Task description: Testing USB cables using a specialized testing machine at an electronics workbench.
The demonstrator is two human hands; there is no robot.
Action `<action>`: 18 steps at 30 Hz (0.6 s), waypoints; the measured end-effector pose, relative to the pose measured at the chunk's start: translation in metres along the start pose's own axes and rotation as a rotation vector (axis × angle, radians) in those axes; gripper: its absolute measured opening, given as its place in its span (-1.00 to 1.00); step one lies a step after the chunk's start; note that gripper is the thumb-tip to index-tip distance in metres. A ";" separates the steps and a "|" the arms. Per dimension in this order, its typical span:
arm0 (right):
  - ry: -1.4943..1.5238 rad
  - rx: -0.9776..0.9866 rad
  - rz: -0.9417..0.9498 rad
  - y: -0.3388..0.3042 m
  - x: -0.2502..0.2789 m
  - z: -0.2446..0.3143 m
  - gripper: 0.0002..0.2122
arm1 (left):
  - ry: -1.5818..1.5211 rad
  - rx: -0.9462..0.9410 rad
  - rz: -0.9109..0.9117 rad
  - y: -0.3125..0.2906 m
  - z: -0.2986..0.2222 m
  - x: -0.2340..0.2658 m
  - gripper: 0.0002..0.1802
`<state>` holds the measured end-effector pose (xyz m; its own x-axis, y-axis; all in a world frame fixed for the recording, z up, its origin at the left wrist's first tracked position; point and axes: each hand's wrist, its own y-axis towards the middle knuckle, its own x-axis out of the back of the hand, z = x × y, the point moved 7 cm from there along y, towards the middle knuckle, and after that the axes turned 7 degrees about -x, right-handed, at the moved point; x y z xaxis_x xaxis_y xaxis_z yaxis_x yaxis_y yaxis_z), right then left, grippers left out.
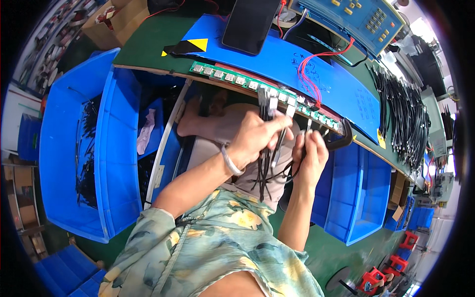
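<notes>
Largest item I log: a blue plastic bin (74, 148) filling the left of the frame, dark cables lying in its bottom.

Next, the green workbench (148, 47) running from upper left to right of centre, covered in part by a blue mat (277, 62) with handwriting on it.

A second blue bin (363, 198), right of centre and low, sits under the bench edge.

At the right edge I see a row of black cables (405, 119) laid side by side on the bench.

Top right: a blue test instrument (361, 17) with keypad, red wires (321, 64) trailing from it toward the bench edge.

Top centre: a black phone-like slab (250, 22) lying on the mat.

Along the near bench edge, centre of frame: a long green connector board (232, 79) carrying a line of silver sockets.

My left hand (255, 138), a bangle on its wrist, is at centre, closed around a bundle of black cables (264, 168); their metal plugs stand up at the board's sockets, and the cords hang down between my two hands.

My right hand (311, 153), just right of centre, has its fingers curled around one thin cable of the same bundle, close under the board. I cannot tell whether any plug is fully seated.
</notes>
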<state>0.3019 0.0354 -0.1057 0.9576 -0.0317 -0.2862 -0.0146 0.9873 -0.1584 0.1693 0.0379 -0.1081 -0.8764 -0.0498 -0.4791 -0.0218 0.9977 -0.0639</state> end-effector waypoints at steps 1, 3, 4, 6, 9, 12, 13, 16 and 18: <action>0.003 0.065 0.086 -0.007 0.003 -0.007 -0.82 | 0.018 0.036 0.035 -0.007 0.002 -0.002 -0.83; 0.112 0.098 0.164 -0.029 0.010 -0.014 -0.82 | 0.026 0.032 0.162 -0.017 0.004 -0.006 -0.81; 0.194 0.124 0.231 -0.035 0.020 -0.014 -0.82 | -0.010 0.032 0.171 -0.020 0.005 -0.005 -0.79; 0.448 0.036 0.283 -0.047 0.035 -0.001 -0.79 | -0.078 0.080 0.201 -0.019 0.009 -0.001 -0.68; 0.201 -0.050 0.215 -0.056 0.054 0.012 -0.86 | -0.008 0.120 0.336 -0.021 0.015 -0.002 -0.64; -0.302 0.009 -0.096 -0.052 0.026 0.029 -0.95 | 0.064 0.136 0.301 -0.023 0.018 -0.011 -0.69; -0.414 0.124 -0.141 -0.050 0.016 0.035 -0.96 | 0.131 0.099 0.277 -0.023 0.018 -0.012 -0.72; -0.491 0.267 -0.083 -0.044 -0.016 0.039 -0.92 | 0.292 -0.102 0.255 -0.025 0.015 -0.014 -0.78; -0.600 0.368 -0.066 -0.042 -0.023 0.034 -0.94 | 0.473 -0.088 0.191 -0.029 0.004 -0.014 -0.81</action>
<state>0.2899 -0.0005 -0.0606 0.9480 -0.1063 0.2999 0.0456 0.9782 0.2027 0.1841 0.0098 -0.1035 -0.9900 0.1391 -0.0251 0.1371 0.9881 0.0698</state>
